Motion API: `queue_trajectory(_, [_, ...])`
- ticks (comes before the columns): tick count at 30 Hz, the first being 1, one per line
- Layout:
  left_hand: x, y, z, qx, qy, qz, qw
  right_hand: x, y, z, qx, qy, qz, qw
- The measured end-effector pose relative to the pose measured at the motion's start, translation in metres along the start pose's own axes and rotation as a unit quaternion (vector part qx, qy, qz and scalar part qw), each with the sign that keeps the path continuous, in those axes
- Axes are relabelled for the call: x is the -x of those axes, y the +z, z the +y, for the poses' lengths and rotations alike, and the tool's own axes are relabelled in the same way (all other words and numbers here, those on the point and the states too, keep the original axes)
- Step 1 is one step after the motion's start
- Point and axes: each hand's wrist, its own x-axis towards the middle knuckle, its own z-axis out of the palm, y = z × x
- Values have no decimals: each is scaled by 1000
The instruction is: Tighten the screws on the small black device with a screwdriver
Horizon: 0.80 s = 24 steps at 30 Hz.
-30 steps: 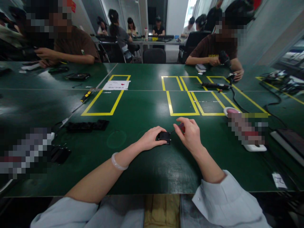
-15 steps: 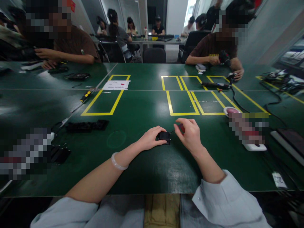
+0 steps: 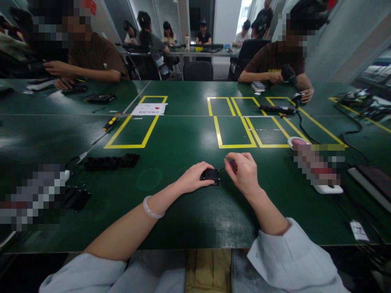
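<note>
One bare left hand (image 3: pixel 197 177), a milky-white bangle (image 3: pixel 153 208) at its wrist, is clamped on a small, black, box-shaped part (image 3: pixel 211 175), thumb along the near side and fingers over the far one. From my remote station I see the bare right hand (image 3: pixel 242 169) just beside it, fingers closed around a thin-shafted tool with a red handle (image 3: pixel 233 165); the shaft points at the part's right edge, though I cannot tell whether its tip touches. I have the part over the near half of the glossy green table (image 3: pixel 195 228), between long black pieces (image 3: pixel 113 161) and a white-edged, pixelated object (image 3: pixel 328 189).
</note>
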Motion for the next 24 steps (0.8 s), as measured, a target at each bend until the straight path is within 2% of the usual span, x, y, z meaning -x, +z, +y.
queue_trajectory(24, [1, 0, -1, 0, 6, 4, 1000, 1, -2, 0, -18, 16, -18, 1000])
